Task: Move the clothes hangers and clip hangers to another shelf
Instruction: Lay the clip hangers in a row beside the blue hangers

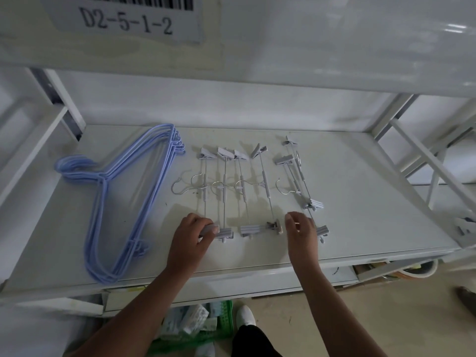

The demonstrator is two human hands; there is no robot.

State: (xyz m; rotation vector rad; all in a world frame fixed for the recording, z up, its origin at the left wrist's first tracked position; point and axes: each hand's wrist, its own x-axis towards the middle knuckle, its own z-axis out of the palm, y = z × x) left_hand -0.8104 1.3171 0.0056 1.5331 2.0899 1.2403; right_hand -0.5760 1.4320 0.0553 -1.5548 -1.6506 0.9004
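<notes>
The clothes hangers [123, 202], a stack in light blue, lie on the left part of the white shelf [360, 202]. The clip hangers [247, 189] lie side by side at the shelf's centre, rods running near to far, with grey clips at both ends. The left hand [192, 237] curls its fingers around the near clip of the leftmost clip hanger. The right hand [300, 233] hovers over the near clips on the right, fingers loosely bent; whether it holds anything cannot be determined. A label [123, 19] reading D2-5-1-2 sits above.
</notes>
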